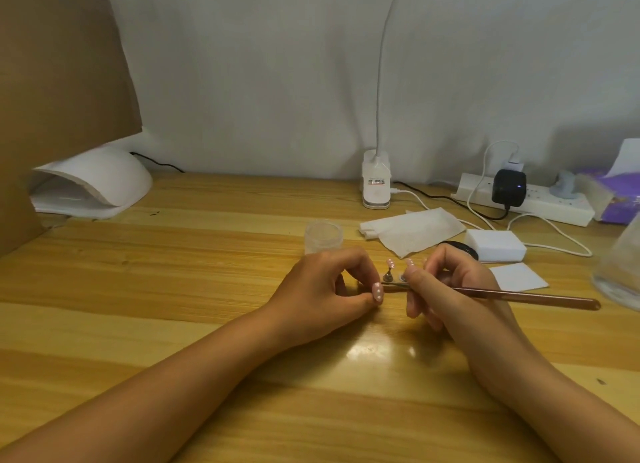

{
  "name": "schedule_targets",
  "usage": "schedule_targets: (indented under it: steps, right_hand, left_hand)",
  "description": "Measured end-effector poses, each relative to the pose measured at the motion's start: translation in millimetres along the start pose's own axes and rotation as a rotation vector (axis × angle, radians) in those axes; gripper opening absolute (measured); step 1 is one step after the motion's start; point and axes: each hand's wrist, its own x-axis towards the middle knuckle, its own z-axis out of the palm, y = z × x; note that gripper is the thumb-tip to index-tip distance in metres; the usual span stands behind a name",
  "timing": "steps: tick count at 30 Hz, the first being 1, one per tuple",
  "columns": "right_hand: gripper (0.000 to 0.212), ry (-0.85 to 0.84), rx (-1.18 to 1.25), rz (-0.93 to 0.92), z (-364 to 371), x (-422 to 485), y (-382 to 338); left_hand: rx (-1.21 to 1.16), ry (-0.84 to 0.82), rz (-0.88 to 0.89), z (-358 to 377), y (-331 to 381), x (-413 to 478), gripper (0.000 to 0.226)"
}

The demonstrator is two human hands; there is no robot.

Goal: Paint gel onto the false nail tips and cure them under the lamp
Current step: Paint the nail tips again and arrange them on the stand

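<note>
So the left hand (325,286) has its fingers curled in tight, pinching what looks like a pink dotted false nail tip (378,293) right at the thumb. My guess is it's held like that so it can be turned to face the brush. Whatever holder it sits on is hidden by the fingers.

The right hand (450,289) grips a brown gel brush (526,298) pencil-style, with the handle sticking out to the right. The bristle end is touching the tip or just beside it, too small to tell which. Both hands sit low over the bench (173,324), probably for steadiness.

Two more pink tips (390,263) stand upright on little stands just behind the hands, I'd guess so wet gel touches nothing. A clear jar (323,235) sits just behind the left hand.

The white curing lamp (93,185) is well off to the back left with its opening facing this way. I can't make out anything inside it. So I'd say this is the painting stage, with curing not yet started.
</note>
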Motion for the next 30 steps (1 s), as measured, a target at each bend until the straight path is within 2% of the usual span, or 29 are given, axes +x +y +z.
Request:
schedule_targets:
  steps: [5, 13, 22, 27, 30]
  right_hand:
    - [0.017, -0.025, -0.088, -0.010, 2.2, -0.3, -0.2]
    - [0.013, -0.070, -0.153, -0.006, 2.0, -1.6, -2.5]
    - [0.011, -0.058, -0.155, -0.014, 2.4, -1.1, -0.5]
    - [0.017, 0.000, -0.032, -0.034, -0.6, -0.6, 0.5]
    - [0.018, -0.028, -0.038, -0.043, 0.1, -0.8, 0.3]
  left_hand:
    - [0.028, -0.014, -0.002, -0.2, -0.4, 0.0, 0.010]
    - [0.048, -0.013, 0.003, 0.2, 0.3, -0.6, 0.012]
    - [0.051, -0.021, -0.005, 0.2, 0.8, -0.2, 0.011]
    - [0.057, -0.022, 0.011, -0.1, 2.9, -1.2, 0.011]
    - [0.069, -0.014, 0.015, 0.0, 3.6, -1.1, 0.012]
